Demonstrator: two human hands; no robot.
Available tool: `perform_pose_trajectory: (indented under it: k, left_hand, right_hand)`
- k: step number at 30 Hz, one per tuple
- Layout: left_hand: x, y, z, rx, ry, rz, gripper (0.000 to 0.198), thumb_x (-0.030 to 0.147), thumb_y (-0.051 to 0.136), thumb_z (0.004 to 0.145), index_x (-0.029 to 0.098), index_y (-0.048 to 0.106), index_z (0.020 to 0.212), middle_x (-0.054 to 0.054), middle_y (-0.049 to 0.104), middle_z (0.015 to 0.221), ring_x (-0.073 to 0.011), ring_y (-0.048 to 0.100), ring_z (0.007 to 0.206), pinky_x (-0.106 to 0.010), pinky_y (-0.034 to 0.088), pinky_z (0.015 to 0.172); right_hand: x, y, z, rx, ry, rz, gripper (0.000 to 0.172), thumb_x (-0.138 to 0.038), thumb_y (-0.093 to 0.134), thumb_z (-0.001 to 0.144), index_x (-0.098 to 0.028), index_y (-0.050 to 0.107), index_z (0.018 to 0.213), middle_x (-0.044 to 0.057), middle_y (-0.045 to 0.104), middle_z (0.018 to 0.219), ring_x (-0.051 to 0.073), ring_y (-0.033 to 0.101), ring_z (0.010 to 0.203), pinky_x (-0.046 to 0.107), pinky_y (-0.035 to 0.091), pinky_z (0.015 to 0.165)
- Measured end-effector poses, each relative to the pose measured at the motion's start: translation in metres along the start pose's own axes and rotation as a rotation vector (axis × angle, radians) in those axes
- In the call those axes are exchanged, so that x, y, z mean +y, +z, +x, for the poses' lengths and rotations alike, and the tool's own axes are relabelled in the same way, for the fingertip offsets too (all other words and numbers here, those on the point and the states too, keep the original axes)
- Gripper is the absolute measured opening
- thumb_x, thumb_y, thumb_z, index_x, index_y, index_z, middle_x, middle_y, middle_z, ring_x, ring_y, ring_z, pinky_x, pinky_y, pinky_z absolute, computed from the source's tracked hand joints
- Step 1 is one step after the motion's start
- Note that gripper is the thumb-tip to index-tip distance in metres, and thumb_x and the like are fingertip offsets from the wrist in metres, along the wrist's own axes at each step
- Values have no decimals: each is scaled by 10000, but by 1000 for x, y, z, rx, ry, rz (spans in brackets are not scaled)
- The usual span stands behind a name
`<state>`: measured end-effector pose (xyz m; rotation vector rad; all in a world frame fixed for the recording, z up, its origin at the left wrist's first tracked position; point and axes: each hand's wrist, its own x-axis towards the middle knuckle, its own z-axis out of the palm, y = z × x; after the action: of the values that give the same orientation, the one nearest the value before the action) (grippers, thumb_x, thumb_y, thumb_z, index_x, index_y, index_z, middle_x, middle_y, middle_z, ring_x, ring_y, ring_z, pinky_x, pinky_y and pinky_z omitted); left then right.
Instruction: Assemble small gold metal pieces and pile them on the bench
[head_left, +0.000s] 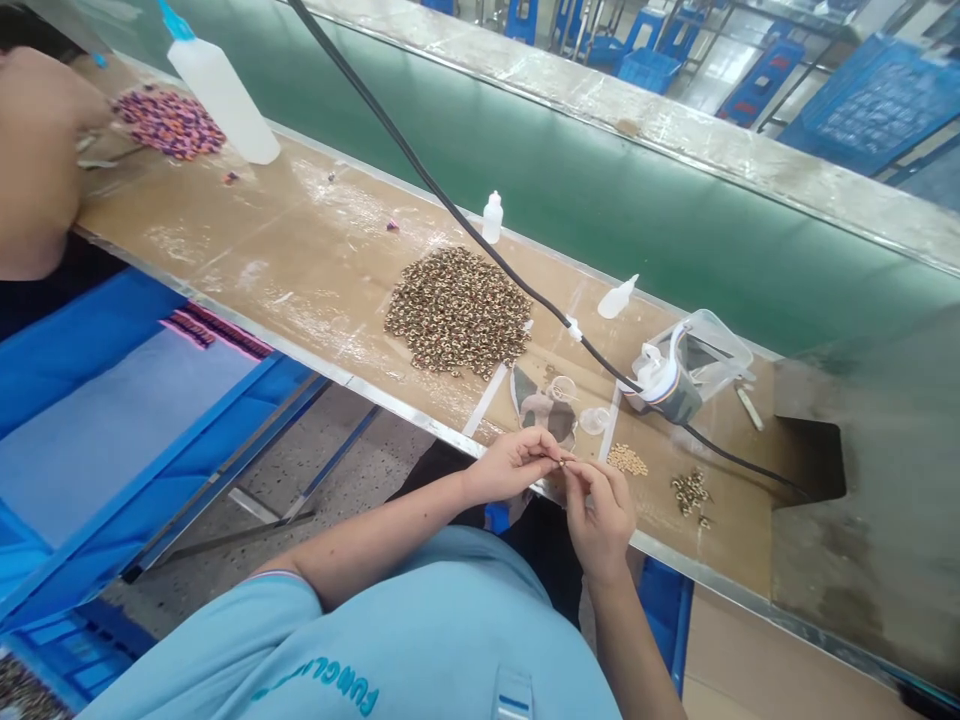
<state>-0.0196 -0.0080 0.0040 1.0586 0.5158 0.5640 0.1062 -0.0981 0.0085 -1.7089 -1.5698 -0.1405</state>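
At a long wooden bench (300,250) on a factory floor, a worker in a light blue T-shirt (337,640) holds a tiny metal-toned bead (562,461) at the bench's front edge. The bead, too small to make out in detail, sits pinched between the fingertips of the left hand (510,465) and the right hand (598,515), which meet just above the edge, both clenched closely around it. Just beyond the right hand lies a small heap of pale beads (627,459), with a smaller cluster of dark-and-gold beads (690,492) beside it. A large mound of brown patterned beads (459,310) spreads across the bench farther ahead of the hands. A clear plastic box (694,360) stands to the right, with a black cable (480,200) running along the bench past it. Well to the left, a co-worker's arm (41,150) reaches beside a pile of purple-and-orange beads (169,122) and a large plastic squeeze bottle (221,90).
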Motion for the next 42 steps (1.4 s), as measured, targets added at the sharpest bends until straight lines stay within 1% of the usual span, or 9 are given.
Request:
perform_pose_trajectory:
  k: [4,7,11,14,17,21,28,38,42]
  left_hand:
    - [-2,1,0,-20,-41,13,237,238,661,749,166,480,885,-59,685,929,-145,650,881,-273,484,804]
    - [-2,3,1,-19,-53,-3,289,213,661,748,178,456,949,-61,687,944,-140,648,882,-282,485,817]
    - [1,4,2,16,-72,-33,310,204,687,718,172,480,946,-51,677,900,-138,648,842,-281,501,782]
    - [1,4,3,18,-83,-29,300,200,693,706,161,503,936,-48,666,878,-137,646,822,-273,506,755]
    - [1,3,3,13,-84,-12,290,195,682,712,158,508,941,-49,663,878,-131,642,809,-273,507,752]
    - [2,3,3,8,-100,20,261,186,660,726,152,504,933,-57,660,888,-130,638,810,-280,507,761]
    - [2,3,3,10,-98,35,221,192,665,725,140,534,896,-57,649,869,-131,639,802,-270,511,745]
    - [3,3,3,-9,-78,72,182,213,652,739,131,566,876,-47,641,845,-126,630,795,-262,510,740]
    - [4,2,4,-16,-65,75,172,230,649,741,127,567,852,-34,638,792,-120,629,761,-255,510,718]
  right_hand:
    - [1,-2,-3,-52,107,66,92,-216,524,858,-202,615,869,42,634,859,129,599,783,256,496,648]
    - [10,-10,-4,-52,175,19,124,-262,516,866,-200,618,831,38,630,840,126,583,721,256,467,609]
    - [39,-32,-4,36,258,-159,204,-341,504,865,-201,625,780,39,623,775,155,565,734,287,436,665]
    - [64,-48,-7,82,335,-288,264,-404,508,852,-196,622,735,50,618,748,170,548,710,290,400,643]
    - [79,-57,-11,104,367,-368,297,-428,490,854,-198,631,730,58,618,743,183,544,709,297,380,638]
    - [76,-55,-12,138,349,-401,277,-409,496,856,-189,645,780,70,624,786,183,547,734,297,382,655]
    - [63,-42,-6,-120,169,-256,240,-361,490,869,-192,628,768,24,620,717,147,538,662,278,383,643]
    - [60,-39,2,-200,63,-367,241,-312,471,876,-200,644,752,21,627,706,146,542,673,279,339,665]
    - [61,-40,4,-241,86,-382,273,-322,453,877,-196,640,723,32,623,703,144,531,657,277,336,659]
